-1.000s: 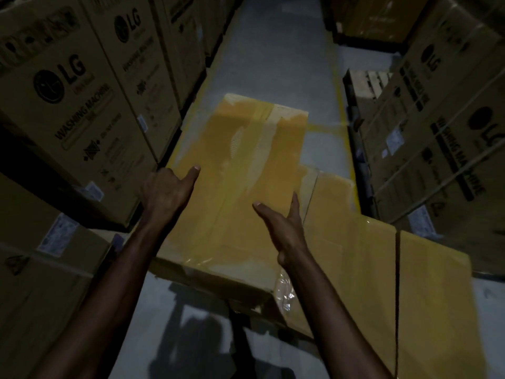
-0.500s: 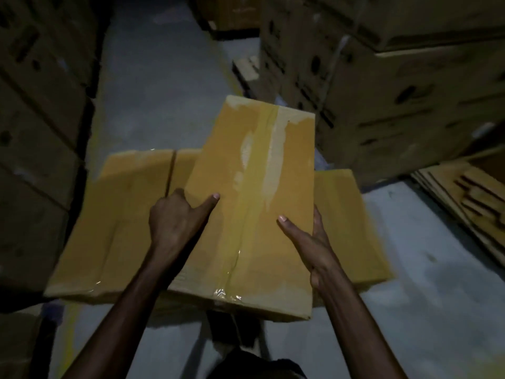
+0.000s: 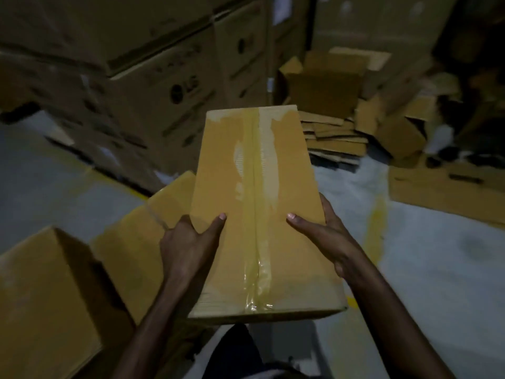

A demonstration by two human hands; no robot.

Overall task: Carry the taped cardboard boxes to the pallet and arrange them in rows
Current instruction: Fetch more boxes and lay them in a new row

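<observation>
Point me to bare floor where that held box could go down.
Bare grey floor lies right of the held box, bordered by the yellow floor line and the long box beyond. A second patch far left, before the LG cartons. Crowded: plain boxes lower left, flattened cardboard ahead.

Below me is the grey concrete floor [image 3: 426,269] with a yellow painted line [image 3: 378,228]; flattened cardboard sheets [image 3: 336,143] and big printed cartons [image 3: 175,105] stand on it.

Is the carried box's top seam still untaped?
No: a strip of clear tape runs along the centre seam of the box, held by the left hand and right hand.
</observation>
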